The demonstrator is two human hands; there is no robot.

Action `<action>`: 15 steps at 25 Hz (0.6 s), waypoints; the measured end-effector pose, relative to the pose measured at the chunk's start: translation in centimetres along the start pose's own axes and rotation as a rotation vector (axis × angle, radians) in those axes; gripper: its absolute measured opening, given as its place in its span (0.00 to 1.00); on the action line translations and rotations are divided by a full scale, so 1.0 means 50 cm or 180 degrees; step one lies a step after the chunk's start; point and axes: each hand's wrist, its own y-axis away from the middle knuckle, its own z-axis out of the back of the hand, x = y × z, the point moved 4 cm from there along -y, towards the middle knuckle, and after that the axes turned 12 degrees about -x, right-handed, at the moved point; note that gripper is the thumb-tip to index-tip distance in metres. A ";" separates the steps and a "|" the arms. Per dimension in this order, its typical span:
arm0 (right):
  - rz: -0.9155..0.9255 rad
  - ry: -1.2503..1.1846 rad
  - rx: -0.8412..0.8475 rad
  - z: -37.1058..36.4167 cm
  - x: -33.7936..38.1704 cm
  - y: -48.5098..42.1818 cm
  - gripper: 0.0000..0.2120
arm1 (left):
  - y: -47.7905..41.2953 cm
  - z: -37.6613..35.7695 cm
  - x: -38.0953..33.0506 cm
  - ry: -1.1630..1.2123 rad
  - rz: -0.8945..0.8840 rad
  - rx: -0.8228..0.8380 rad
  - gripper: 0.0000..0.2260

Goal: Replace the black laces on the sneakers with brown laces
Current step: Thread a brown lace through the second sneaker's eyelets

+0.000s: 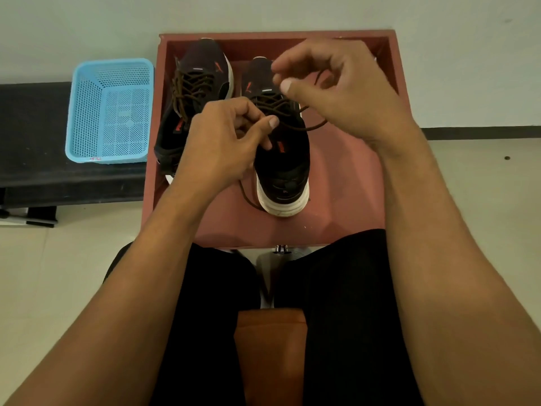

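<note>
While the person sits with black trousers [345, 303] on an orange seat cushion [269, 347], both bare forearms reach forward over a red walled surface [351, 186] that stands on the pale floor [58, 273] just past the knees. On it, closest to the lap, stands the nearer sneaker [287, 171], dark with a thick white sole, upright, heel toward the person and toe pointing away.

The left hand [225, 142] hovers over its tongue, thumb and curled fingers pinching the brown lace [313, 126] at the upper eyelets. From there one strand runs out past the sneaker's right side, and another trails down onto the red surface beside the heel. Higher and farther out, the right hand [330, 83] is raised above the toe, fingers curled and thumb drawn in, with a brown strand running up into its grasp. The lower eyelets of this sneaker already carry brown crossings.

Left of it and farther back, the farther sneaker [205, 65] leans to one side, toe near the rear wall, fully threaded with its own brown lacing [190, 86].

Off to the left, a light blue perforated basket [87, 106] sits on a low black surface [32, 127], with a marker pen [35, 223] on the floor in front of it. Behind everything rises a plain pale wall [292, 13].
</note>
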 end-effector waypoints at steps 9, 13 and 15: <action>0.0041 0.0054 0.0774 -0.040 0.011 0.005 0.10 | -0.009 0.017 0.023 0.0506 0.0405 -0.0400 0.14; -0.0120 -0.0110 0.0703 -0.041 -0.001 0.007 0.10 | -0.017 0.018 0.026 0.0652 0.0356 -0.0514 0.14; -0.0209 -0.0093 0.0521 -0.034 -0.016 0.005 0.09 | -0.023 0.022 0.027 0.0594 0.0137 -0.0625 0.10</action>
